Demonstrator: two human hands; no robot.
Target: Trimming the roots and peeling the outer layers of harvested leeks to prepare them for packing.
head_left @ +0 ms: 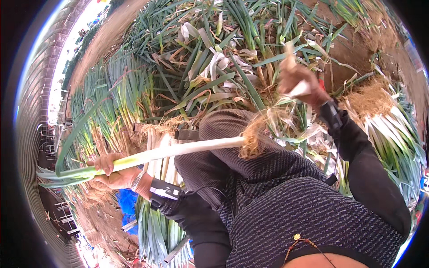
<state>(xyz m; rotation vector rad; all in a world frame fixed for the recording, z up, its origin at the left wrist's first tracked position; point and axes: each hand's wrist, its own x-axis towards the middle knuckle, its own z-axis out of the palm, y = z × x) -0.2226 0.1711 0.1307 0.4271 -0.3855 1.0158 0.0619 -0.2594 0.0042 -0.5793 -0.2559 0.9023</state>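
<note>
My left hand (111, 172) is wrapped round the green end of a large green onion (187, 149). Its long white shank slants across my lap to a tuft of tan roots (251, 138) by my knee. My right hand (297, 82) is raised to the right, over a heap of loose green leaves and peelings (214, 67). Motion smears its fingers. A whitish strip shows at the palm, and I cannot make out what it is.
Bundled green onions (116, 98) stand at the left. Another pile (389, 138) lies at the right with its roots inward. Beside my left forearm, more white shanks (158, 163) rest by a blue plastic sheet (127, 203) and metal bars. Bare soil (344, 58) shows beyond.
</note>
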